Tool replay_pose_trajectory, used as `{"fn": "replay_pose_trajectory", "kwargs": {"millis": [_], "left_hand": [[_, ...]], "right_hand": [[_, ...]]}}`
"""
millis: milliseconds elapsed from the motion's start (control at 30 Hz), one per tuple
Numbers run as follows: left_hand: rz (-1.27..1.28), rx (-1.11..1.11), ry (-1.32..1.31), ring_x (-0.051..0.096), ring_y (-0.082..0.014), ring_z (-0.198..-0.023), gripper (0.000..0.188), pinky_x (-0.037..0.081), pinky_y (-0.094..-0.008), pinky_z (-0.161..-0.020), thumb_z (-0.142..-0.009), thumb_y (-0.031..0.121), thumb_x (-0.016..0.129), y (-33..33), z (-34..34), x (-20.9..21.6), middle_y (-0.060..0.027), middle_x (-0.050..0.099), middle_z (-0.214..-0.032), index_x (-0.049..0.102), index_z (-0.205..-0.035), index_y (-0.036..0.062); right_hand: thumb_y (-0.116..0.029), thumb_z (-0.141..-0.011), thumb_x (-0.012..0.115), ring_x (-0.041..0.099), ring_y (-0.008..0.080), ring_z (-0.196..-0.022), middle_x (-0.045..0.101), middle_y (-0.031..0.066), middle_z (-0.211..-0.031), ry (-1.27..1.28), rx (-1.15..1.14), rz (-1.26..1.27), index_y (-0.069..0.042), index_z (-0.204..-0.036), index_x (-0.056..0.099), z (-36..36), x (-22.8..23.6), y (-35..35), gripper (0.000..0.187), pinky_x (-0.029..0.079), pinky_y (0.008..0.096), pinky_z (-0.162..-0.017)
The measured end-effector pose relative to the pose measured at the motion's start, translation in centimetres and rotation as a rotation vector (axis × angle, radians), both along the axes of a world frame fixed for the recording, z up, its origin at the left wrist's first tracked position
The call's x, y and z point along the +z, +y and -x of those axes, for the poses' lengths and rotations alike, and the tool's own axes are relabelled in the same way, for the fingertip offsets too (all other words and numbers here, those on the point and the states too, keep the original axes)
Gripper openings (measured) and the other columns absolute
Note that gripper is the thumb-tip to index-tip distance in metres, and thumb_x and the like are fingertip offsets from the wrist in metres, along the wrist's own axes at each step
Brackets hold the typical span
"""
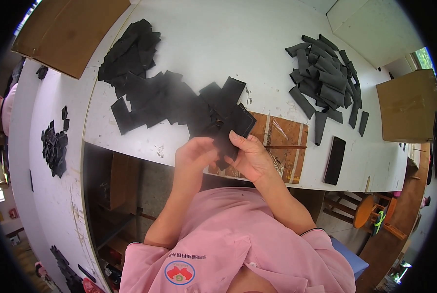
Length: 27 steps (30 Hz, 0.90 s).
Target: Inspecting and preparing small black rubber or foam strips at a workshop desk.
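In front of my chest, a dark rectangular fabric piece (223,143) hangs between my hands at the table's near edge. My right hand (251,155) grips it, thumb on top and fingers beneath. My left hand (197,155) is closed at its left side, fingers curled against the cloth; the fingertips are partly hidden. Just beyond, a spread of flat black fabric pieces (152,100) reaches from my hands to the far left. Another dark piece with a pale stitched line (243,119) lies beside my right thumb.
Under and beside my right hand lies a worn brown board (289,134) with a thin brown stick (287,147) across it. A black phone (334,161) lies farther right. Dark rolled fabric tubes (323,73) are heaped behind it. Cardboard boxes (72,34) flank the white table (204,49).
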<state>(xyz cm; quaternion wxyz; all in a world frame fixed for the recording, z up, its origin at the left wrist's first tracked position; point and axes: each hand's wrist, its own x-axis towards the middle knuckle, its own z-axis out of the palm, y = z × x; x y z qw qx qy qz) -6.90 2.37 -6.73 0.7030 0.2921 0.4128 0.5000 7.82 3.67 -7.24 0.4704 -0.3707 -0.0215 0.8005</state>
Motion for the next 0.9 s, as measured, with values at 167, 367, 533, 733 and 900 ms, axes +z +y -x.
{"fn": "replay_pose_trajectory", "kwargs": {"millis": [167, 367, 533, 733, 900], "left_hand": [[0.005, -0.008, 0.014, 0.057, -0.0103, -0.066, 0.019, 0.046, -0.0209, -0.061, -0.076, 0.003, 0.059, -0.2, 0.0, -0.5, -0.0064, 0.060, -0.076, 0.056, -0.093, -0.0020], [0.000, -0.023, 0.021, 0.058, -0.0103, -0.064, 0.016, 0.047, -0.0209, -0.059, -0.076, 0.001, 0.059, -0.2, -0.2, -0.7, -0.0064, 0.060, -0.075, 0.057, -0.092, -0.0022], [-0.016, 0.037, 0.043, 0.053, -0.0073, -0.059, 0.011, 0.043, -0.0187, -0.055, -0.077, 0.003, 0.060, -0.4, -0.5, -0.9, -0.0034, 0.059, -0.072, 0.058, -0.086, -0.0016], [-0.156, 0.067, 0.542, 0.053, -0.0071, -0.059, 0.008, 0.043, -0.0201, -0.050, -0.076, -0.002, 0.053, -0.9, -1.1, -0.2, -0.0030, 0.057, -0.067, 0.056, -0.084, -0.0023], [-0.239, 0.036, 0.430, 0.048, -0.0026, -0.054, 0.004, 0.038, -0.0158, -0.049, -0.077, -0.001, 0.058, -1.6, -2.9, 0.9, 0.0015, 0.055, -0.065, 0.057, -0.081, -0.0010]], "right_hand": [[-0.015, -0.080, 0.060, 0.055, 0.0112, -0.074, 0.058, 0.0020, -0.084, -0.004, 0.028, -0.012, -0.007, -0.093, 0.055, -0.1, -0.2, -0.1, 0.016, 0.043, 0.0250, -0.059], [-0.016, -0.080, 0.061, 0.056, 0.0125, -0.076, 0.057, 0.0027, -0.087, 0.023, 0.005, 0.004, -0.006, -0.093, 0.054, 0.1, -0.2, -0.3, 0.018, 0.044, 0.0254, -0.059], [-0.015, -0.078, 0.062, 0.058, 0.0156, -0.073, 0.060, 0.0050, -0.083, -0.196, 0.108, -0.174, -0.004, -0.089, 0.058, 0.3, 0.2, -1.1, 0.016, 0.046, 0.0298, -0.058], [-0.021, -0.069, 0.069, 0.057, 0.0193, -0.062, 0.056, 0.0090, -0.073, -1.716, 0.386, -0.703, -0.001, -0.081, 0.059, -0.7, 2.4, -3.3, 0.025, 0.045, 0.0286, -0.052], [-0.010, -0.067, 0.068, 0.055, 0.0205, -0.061, 0.053, 0.0085, -0.072, -1.318, 0.033, -0.897, -0.002, -0.083, 0.060, -1.2, 2.3, -3.5, 0.020, 0.045, 0.0286, -0.054]]}}
